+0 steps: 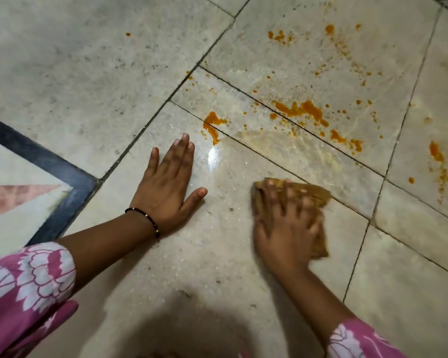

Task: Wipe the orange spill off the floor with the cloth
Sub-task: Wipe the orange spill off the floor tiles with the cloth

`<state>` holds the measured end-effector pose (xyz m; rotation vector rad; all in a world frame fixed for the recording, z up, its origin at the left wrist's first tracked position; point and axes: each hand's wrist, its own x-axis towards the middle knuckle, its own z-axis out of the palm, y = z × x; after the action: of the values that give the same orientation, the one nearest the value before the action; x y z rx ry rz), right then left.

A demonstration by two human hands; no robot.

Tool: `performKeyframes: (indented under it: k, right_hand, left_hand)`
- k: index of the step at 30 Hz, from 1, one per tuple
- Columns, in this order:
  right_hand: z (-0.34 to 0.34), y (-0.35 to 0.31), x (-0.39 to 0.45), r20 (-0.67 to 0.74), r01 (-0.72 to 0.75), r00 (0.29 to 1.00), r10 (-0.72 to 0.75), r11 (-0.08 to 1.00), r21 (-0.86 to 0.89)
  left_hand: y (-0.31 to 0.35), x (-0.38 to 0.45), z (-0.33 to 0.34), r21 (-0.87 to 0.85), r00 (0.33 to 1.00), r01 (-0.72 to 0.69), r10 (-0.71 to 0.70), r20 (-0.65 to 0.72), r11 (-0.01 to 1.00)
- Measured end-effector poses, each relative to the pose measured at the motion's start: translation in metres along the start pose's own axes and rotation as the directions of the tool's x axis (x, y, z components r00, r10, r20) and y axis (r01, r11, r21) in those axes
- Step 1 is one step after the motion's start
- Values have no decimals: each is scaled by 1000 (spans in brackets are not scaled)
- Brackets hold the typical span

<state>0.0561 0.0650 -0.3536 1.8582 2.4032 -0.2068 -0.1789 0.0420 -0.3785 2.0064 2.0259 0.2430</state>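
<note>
Orange spill [301, 111] lies in blobs and specks across the pale floor tiles [88, 73], from a thick streak [212, 125] near the middle out to the upper right and far right. My right hand [285, 223] presses flat on a folded, orange-stained brown cloth [317, 196] on the floor, below the spill; the hand is blurred. My left hand [170, 184] rests flat on the tile with fingers spread, holding nothing, just left of a wet shiny patch [214, 157] and below the thick streak.
A dark tile border [62, 164] with a pink and white inlay [16, 197] runs at the left. Pink patterned sleeves [23, 280] fill the lower corners. Smeared yellowish film [282, 148] covers tiles between cloth and spill.
</note>
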Motion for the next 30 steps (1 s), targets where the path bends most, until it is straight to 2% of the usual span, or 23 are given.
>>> performKeyframes:
  k: [3, 5, 7, 9, 12, 14, 16, 19, 22, 24, 26, 28, 30]
  right_hand:
    - [1, -47, 27, 5, 263, 965, -263, 964, 37]
    - [-7, -53, 66, 28, 347, 937, -348, 937, 39]
    - [-14, -37, 102, 54, 310, 949, -312, 950, 46]
    - [-18, -3, 115, 27, 196, 980, -198, 979, 45]
    - [-16, 41, 76, -42, 6, 999, -5, 1000, 25]
    - [-7, 32, 33, -43, -65, 997, 66, 997, 33]
    - [1, 1, 10, -25, -38, 999, 39, 998, 45]
    - [3, -42, 30, -38, 181, 983, -179, 982, 63]
    - [-9, -28, 90, 14, 266, 964, -267, 963, 50]
    - [-12, 10, 113, 4, 181, 983, -182, 982, 43]
    - [-15, 60, 105, -39, 2, 999, 1, 998, 55]
    - [-17, 99, 70, -57, -162, 984, 168, 983, 91]
    - [-13, 102, 23, -46, -241, 968, 246, 967, 86]
  left_hand:
    - [-2, -2, 0, -17, 1000, 16, -17, -15, 1000]
    - [-2, -2, -1, -23, 1000, 20, -21, -15, 1000]
    - [-3, -2, -2, -20, 1000, 13, -13, 2, 1000]
    - [-3, -2, -2, -15, 1000, 13, -13, 15, 1000]
    - [-2, -1, -1, -7, 1000, 20, -20, 11, 1000]
    - [0, 0, 0, 3, 1000, 28, -28, 6, 1000]
    - [2, 1, 1, 13, 999, 32, -32, 5, 999]
    - [-1, -1, 1, 27, 999, 41, -41, 1, 999]
    - [-2, -2, 0, 51, 1000, -2, 1, 11, 999]
    - [-2, -4, -1, 56, 999, -28, 27, 16, 998]
    - [-2, -4, -2, 60, 999, -33, 32, 27, 998]
    - [-2, -4, -1, 66, 999, -26, 24, 28, 997]
    - [0, -3, -1, 66, 1000, -19, 18, 23, 998]
